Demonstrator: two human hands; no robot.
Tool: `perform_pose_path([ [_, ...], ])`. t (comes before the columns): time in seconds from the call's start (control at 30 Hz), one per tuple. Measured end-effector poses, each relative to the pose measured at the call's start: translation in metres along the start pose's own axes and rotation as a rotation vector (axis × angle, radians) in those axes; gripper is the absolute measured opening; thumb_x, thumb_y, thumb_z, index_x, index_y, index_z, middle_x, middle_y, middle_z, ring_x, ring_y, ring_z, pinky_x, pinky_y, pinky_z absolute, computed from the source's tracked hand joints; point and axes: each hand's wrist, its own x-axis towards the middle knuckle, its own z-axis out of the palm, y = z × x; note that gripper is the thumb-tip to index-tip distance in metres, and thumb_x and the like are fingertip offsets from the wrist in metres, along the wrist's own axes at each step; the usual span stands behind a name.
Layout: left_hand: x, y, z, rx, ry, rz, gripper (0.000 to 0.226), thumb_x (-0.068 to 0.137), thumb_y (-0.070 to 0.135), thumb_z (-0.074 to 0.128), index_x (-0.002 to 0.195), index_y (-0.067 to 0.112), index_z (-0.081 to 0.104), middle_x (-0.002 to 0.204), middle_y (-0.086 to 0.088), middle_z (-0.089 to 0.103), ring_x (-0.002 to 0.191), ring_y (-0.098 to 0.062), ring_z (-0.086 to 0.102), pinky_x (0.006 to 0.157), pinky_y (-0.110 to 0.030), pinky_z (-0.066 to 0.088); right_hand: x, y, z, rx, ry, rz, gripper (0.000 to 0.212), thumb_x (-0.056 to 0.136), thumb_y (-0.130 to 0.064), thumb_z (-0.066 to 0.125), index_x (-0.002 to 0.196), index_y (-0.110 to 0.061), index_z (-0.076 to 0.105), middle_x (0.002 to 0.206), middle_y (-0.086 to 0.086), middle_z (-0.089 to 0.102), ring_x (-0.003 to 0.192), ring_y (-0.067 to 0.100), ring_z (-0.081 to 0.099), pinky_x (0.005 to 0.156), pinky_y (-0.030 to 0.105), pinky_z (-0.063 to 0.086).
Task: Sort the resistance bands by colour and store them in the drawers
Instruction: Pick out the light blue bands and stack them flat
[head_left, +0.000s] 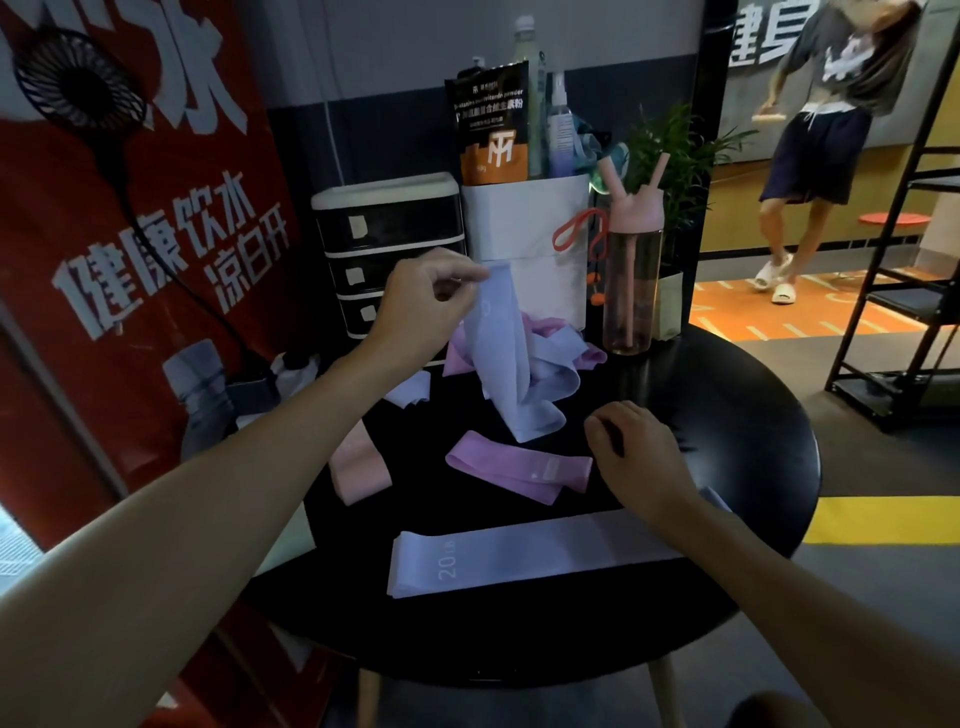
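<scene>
Near edge of the round black bench (727, 519): flat pale-blue loop band marked 20 (519, 558). Right hand (639, 457) over its right end, fingers curled; cannot tell if it holds anything. Mid-bench: pink-purple fabric band (519, 470). Left hand (421, 301) pinches a long pale-blue fabric band (511, 364), lifted, tail on bench. Far left edge: black-and-white three-drawer unit (389, 249).

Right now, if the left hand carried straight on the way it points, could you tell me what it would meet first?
Probably the white rectangular bin behind the lifted pale blue fabric band that the left hand pinches; depth is unclear, so the black drawer unit could come first.
</scene>
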Motion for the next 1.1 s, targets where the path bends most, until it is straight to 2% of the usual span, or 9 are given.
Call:
perform_pose_path([
  [0.13, -0.001, 0.010, -0.006, -0.006, 0.045, 0.027, 0.022, 0.088, -0.009, 0.061, 0.101, 0.003, 0.075, 0.100, -0.010, 0.070, 0.090, -0.013, 0.066, 0.081, -0.022, 0.055, 0.013, -0.013, -0.009, 0.106, -0.033, 0.047, 0.014, 0.095, -0.028, 0.055, 0.097, -0.018, 0.064, 0.089, -0.006, 0.059, 0.083, 0.016, 0.055, 0.081, 0.043, 0.049],
  [0.2, -0.002, 0.018, -0.008, -0.046, 0.056, 0.021, 0.023, 0.088, -0.008, 0.062, 0.101, 0.006, 0.075, 0.099, -0.009, 0.070, 0.091, -0.013, 0.067, 0.084, -0.023, 0.056, 0.021, -0.030, -0.017, 0.249, -0.048, 0.071, 0.020, 0.093, -0.030, 0.061, 0.108, -0.016, 0.062, 0.093, -0.006, 0.062, 0.082, 0.009, 0.056, 0.075, 0.027, 0.047],
  [0.3, -0.002, 0.030, -0.011, -0.121, 0.069, -0.012, 0.021, 0.088, -0.007, 0.064, 0.100, 0.008, 0.074, 0.097, -0.006, 0.071, 0.089, -0.014, 0.069, 0.085, -0.029, 0.059, 0.030, -0.054, -0.024, 0.445, -0.134, 0.124, 0.051, 0.090, -0.032, 0.067, 0.134, -0.015, 0.049, 0.119, -0.007, 0.056, 0.107, 0.006, 0.053, 0.078, 0.010, 0.039],
  [0.43, -0.001, 0.042, -0.014, -0.204, 0.106, -0.074, 0.019, 0.088, -0.004, 0.067, 0.097, 0.010, 0.074, 0.095, -0.004, 0.073, 0.089, -0.019, 0.071, 0.085, -0.039, 0.060, 0.036, -0.073, -0.020, 0.543, -0.225, 0.110, 0.062, 0.088, -0.023, 0.071, 0.141, -0.014, 0.041, 0.126, -0.006, 0.053, 0.114, 0.008, 0.051, 0.098, 0.029, 0.048],
  [0.57, 0.000, 0.046, -0.020, -0.294, 0.163, -0.124, 0.019, 0.088, -0.002, 0.068, 0.093, 0.015, 0.074, 0.094, 0.000, 0.074, 0.090, -0.015, 0.071, 0.085, -0.038, 0.060, 0.036, -0.076, -0.019, 0.517, -0.219, 0.125, 0.032, 0.092, -0.015, 0.065, 0.122, -0.006, 0.057, 0.118, 0.009, 0.064, 0.109, 0.025, 0.059, 0.098, 0.044, 0.049],
  [0.7, 0.000, 0.044, -0.026, -0.350, 0.235, -0.146, 0.019, 0.088, -0.004, 0.068, 0.093, 0.014, 0.074, 0.091, -0.001, 0.073, 0.084, -0.007, 0.068, 0.081, -0.027, 0.057, 0.032, -0.074, -0.019, 0.495, -0.234, 0.166, 0.009, 0.095, -0.011, 0.060, 0.099, -0.003, 0.062, 0.104, 0.013, 0.066, 0.102, 0.031, 0.062, 0.090, 0.042, 0.051],
  [0.87, 0.002, 0.042, -0.026, -0.406, 0.269, -0.181, 0.022, 0.088, -0.004, 0.068, 0.090, 0.017, 0.074, 0.091, -0.001, 0.074, 0.086, -0.010, 0.069, 0.082, -0.029, 0.058, 0.029, -0.072, -0.022, 0.623, -0.263, 0.218, 0.017, 0.095, -0.008, 0.059, 0.110, -0.003, 0.052, 0.098, 0.010, 0.066, 0.088, 0.018, 0.062, 0.071, 0.025, 0.052],
  [0.97, 0.003, 0.045, -0.025, -0.430, 0.268, -0.196, 0.021, 0.088, -0.004, 0.067, 0.091, 0.016, 0.074, 0.092, -0.004, 0.074, 0.085, -0.012, 0.070, 0.080, -0.029, 0.058, 0.028, -0.071, -0.021, 0.685, -0.296, 0.224, 0.020, 0.092, -0.003, 0.063, 0.105, -0.018, 0.058, 0.107, 0.014, 0.069, 0.101, 0.025, 0.067, 0.087, 0.039, 0.057],
  [1.1, 0.004, 0.045, -0.027, -0.423, 0.282, -0.206, 0.020, 0.088, -0.004, 0.067, 0.091, 0.015, 0.074, 0.090, 0.001, 0.074, 0.086, -0.011, 0.070, 0.081, -0.028, 0.058, 0.026, -0.064, -0.022, 0.583, -0.342, 0.180, 0.018, 0.097, -0.008, 0.054, 0.109, 0.000, 0.066, 0.112, 0.017, 0.068, 0.105, 0.033, 0.065, 0.094, 0.050, 0.053],
])
